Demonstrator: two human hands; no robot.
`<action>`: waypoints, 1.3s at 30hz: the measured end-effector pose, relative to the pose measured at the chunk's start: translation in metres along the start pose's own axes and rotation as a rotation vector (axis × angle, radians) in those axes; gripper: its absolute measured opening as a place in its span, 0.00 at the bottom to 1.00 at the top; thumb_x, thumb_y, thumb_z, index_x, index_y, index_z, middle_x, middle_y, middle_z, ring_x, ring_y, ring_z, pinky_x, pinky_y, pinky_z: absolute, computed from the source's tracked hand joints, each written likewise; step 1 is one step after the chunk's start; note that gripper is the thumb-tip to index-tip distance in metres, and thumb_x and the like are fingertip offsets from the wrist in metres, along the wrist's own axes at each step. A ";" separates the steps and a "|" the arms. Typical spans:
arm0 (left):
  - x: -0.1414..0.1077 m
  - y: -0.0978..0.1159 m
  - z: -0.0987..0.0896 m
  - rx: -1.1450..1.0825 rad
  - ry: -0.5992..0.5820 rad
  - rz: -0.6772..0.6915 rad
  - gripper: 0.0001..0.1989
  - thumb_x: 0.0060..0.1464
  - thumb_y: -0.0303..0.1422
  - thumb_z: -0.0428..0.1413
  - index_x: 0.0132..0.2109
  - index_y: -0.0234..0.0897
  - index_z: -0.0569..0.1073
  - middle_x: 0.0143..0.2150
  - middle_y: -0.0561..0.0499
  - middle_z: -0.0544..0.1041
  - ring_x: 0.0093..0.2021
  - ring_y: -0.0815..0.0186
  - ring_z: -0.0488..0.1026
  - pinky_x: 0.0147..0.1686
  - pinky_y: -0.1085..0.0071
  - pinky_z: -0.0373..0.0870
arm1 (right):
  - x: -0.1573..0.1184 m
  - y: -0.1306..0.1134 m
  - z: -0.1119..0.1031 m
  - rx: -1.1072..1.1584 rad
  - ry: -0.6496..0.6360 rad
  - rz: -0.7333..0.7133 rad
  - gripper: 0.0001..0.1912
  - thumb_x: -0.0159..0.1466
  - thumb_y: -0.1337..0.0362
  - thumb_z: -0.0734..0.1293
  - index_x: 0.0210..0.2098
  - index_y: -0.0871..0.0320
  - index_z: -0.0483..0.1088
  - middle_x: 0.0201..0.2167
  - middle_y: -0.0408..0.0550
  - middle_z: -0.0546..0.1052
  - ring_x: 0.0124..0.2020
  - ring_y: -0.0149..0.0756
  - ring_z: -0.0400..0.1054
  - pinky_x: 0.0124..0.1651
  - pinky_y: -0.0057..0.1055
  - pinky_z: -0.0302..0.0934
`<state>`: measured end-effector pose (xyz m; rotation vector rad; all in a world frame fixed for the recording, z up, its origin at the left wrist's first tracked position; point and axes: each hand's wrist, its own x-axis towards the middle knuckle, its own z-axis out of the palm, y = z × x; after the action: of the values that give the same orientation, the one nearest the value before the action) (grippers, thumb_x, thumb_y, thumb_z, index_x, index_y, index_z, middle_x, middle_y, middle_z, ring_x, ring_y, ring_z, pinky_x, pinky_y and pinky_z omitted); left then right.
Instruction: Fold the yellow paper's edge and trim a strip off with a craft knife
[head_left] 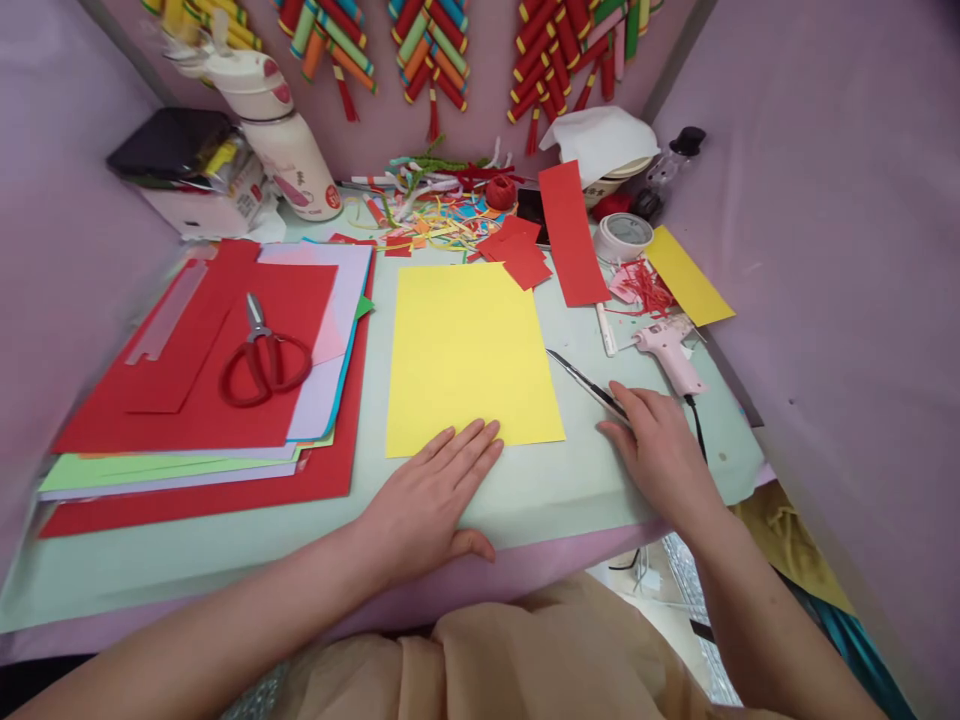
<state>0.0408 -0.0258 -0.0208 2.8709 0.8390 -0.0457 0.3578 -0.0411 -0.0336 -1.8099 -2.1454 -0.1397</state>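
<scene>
Red-handled scissors (264, 372) sit on a paper stack (180, 430) over on the left, then my left hand (431, 505) is laid out flat, fingers over the bottom edge of a yellow sheet (472, 350) mid-table, and my right hand (664, 445) is gripping a slim dark tool (589, 385), tip right by the sheet, pink glue gun (669, 355) near that hand

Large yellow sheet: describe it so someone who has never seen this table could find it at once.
On the pale green table covering, find the stack of coloured paper topped by red-handled scissors. Just right of it lies the large yellow sheet, the left hand on its near edge. The yellow piece farther right is smaller and narrower.
</scene>
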 end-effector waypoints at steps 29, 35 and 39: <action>0.052 -0.005 0.002 -0.138 0.057 0.177 0.49 0.55 0.65 0.45 0.71 0.34 0.50 0.74 0.44 0.43 0.73 0.57 0.39 0.70 0.57 0.31 | -0.069 -0.009 -0.034 0.179 -0.127 -0.084 0.31 0.67 0.73 0.63 0.67 0.49 0.57 0.43 0.51 0.69 0.43 0.39 0.64 0.42 0.36 0.62; 0.053 -0.005 0.002 -0.147 0.053 0.176 0.49 0.54 0.65 0.46 0.71 0.35 0.51 0.74 0.43 0.44 0.73 0.56 0.41 0.70 0.56 0.33 | -0.065 -0.016 -0.038 0.182 -0.147 -0.099 0.30 0.67 0.73 0.62 0.67 0.51 0.57 0.42 0.52 0.68 0.41 0.37 0.63 0.40 0.33 0.63; 0.053 -0.005 0.002 -0.158 0.059 0.169 0.49 0.54 0.65 0.47 0.71 0.36 0.52 0.74 0.44 0.45 0.73 0.55 0.42 0.70 0.56 0.36 | -0.063 -0.021 -0.042 0.195 -0.190 -0.087 0.29 0.68 0.73 0.62 0.67 0.51 0.57 0.42 0.51 0.69 0.41 0.37 0.64 0.40 0.33 0.63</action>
<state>0.0826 0.0064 -0.0273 2.7932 0.5784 0.1197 0.3543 -0.1157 -0.0110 -1.6780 -2.2771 0.2220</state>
